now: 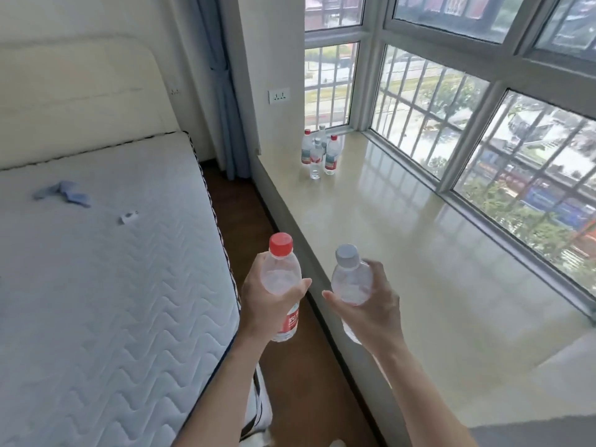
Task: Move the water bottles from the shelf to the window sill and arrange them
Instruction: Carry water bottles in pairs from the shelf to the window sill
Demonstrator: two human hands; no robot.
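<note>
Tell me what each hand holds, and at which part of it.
The left hand grips the red-capped bottle around its body; the right hand grips the grey-capped bottle around its body too.

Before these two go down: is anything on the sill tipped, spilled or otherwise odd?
Nothing stands out. The cluster of bottles stands upright at the far end of the window sill, no puddle visible. The red-capped bottle in the left hand and white-capped bottle in the right hand are closed. A blue cloth lies on the mattress.
</note>
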